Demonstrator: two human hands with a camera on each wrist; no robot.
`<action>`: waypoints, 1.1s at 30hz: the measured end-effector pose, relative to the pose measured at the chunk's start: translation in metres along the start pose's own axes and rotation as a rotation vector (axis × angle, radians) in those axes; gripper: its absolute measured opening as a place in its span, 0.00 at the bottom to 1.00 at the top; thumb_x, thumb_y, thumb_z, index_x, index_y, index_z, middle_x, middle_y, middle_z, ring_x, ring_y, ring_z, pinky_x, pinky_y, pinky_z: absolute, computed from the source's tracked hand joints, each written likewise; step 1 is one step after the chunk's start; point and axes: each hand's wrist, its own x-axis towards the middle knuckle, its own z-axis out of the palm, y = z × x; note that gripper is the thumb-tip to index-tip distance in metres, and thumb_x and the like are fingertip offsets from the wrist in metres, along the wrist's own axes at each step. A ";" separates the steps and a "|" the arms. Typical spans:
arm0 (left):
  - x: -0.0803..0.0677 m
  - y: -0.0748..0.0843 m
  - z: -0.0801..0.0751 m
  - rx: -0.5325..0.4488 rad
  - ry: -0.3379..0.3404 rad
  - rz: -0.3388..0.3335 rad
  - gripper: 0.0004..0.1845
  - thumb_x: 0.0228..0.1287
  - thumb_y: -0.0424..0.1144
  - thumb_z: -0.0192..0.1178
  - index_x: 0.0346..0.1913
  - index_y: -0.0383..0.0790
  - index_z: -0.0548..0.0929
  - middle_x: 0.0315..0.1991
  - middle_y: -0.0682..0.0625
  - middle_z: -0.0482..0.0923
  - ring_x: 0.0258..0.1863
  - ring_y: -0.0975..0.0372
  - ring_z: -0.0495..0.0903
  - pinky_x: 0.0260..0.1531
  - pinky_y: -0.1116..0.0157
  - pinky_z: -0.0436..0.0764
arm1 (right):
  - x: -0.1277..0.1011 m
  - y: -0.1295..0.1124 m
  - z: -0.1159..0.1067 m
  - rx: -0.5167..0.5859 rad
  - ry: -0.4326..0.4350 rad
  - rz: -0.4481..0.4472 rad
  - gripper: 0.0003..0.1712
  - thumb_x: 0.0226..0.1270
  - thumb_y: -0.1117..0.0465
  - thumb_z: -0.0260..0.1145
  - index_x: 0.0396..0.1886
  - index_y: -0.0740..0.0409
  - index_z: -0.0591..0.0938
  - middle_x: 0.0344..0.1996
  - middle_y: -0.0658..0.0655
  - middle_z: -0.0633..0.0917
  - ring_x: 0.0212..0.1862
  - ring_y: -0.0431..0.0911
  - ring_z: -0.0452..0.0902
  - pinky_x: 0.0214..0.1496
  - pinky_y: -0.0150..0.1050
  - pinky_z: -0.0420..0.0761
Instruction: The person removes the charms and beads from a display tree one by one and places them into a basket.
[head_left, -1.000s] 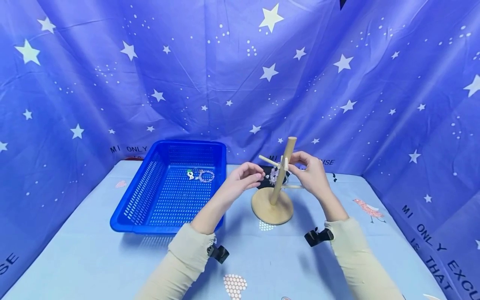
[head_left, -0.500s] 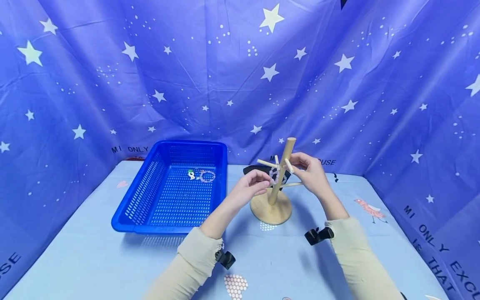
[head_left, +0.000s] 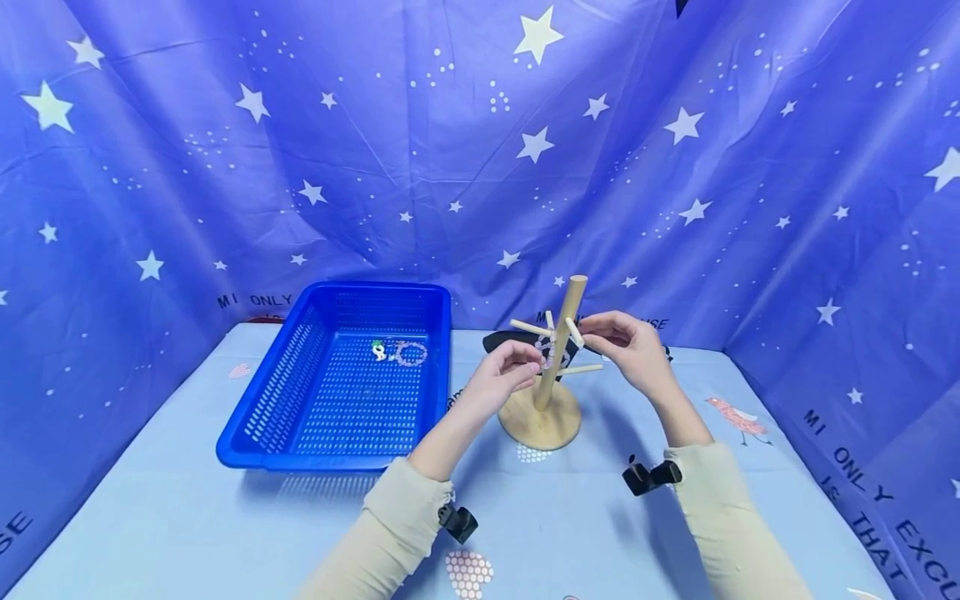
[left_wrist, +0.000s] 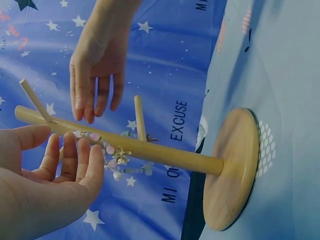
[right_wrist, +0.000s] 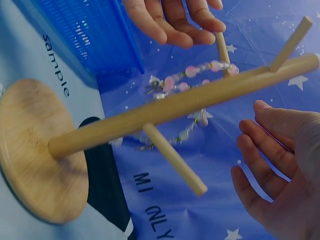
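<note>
A wooden peg stand (head_left: pixel 542 417) with a round base stands upright on the table. Beaded bracelets with pink and clear beads hang at a rear peg, one pink strand (right_wrist: pixel 190 71) showing behind the post. A gold bow charm (left_wrist: pixel 120 155) dangles from the beads. My left hand (head_left: pixel 507 375) is beside the bracelets on the stand's left, its fingers loosely bent, the fingertips right by the beads in the left wrist view. To the right of the post, my right hand (head_left: pixel 628 350) hovers with relaxed, spread fingers, holding nothing; a bare peg (right_wrist: pixel 175 160) points out below it.
At left sits a blue plastic basket (head_left: pixel 258 454), with a bracelet (head_left: pixel 411 354) and a small white-and-green piece (head_left: pixel 378 350) inside. Something flat and black (head_left: pixel 498 340) lies behind the stand. Starry blue curtains enclose the table's back and sides.
The stand has turned slightly, so its pegs point differently. My right hand has let go of the front peg and drawn off to the right. My left hand has shifted right, nearer the bracelets.
</note>
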 end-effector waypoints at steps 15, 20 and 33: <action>0.002 -0.008 0.008 0.001 0.082 0.068 0.16 0.71 0.27 0.53 0.59 0.26 0.73 0.57 0.31 0.77 0.58 0.47 0.79 0.61 0.59 0.79 | -0.015 0.028 -0.007 -0.100 -0.013 0.096 0.16 0.68 0.61 0.68 0.51 0.66 0.83 0.47 0.69 0.87 0.39 0.25 0.80 0.43 0.21 0.81; 0.002 -0.012 0.010 -0.003 0.078 0.082 0.17 0.71 0.27 0.53 0.60 0.27 0.73 0.60 0.32 0.76 0.61 0.45 0.77 0.63 0.62 0.78 | -0.020 0.035 -0.008 -0.111 -0.030 0.121 0.16 0.68 0.61 0.68 0.51 0.67 0.83 0.47 0.69 0.87 0.38 0.26 0.79 0.43 0.22 0.80; 0.005 -0.018 0.013 0.020 0.061 0.110 0.19 0.71 0.25 0.52 0.63 0.27 0.73 0.63 0.33 0.75 0.66 0.43 0.73 0.67 0.57 0.75 | -0.025 0.044 -0.007 -0.044 -0.122 0.194 0.14 0.71 0.63 0.64 0.46 0.73 0.82 0.38 0.68 0.87 0.35 0.33 0.82 0.43 0.29 0.85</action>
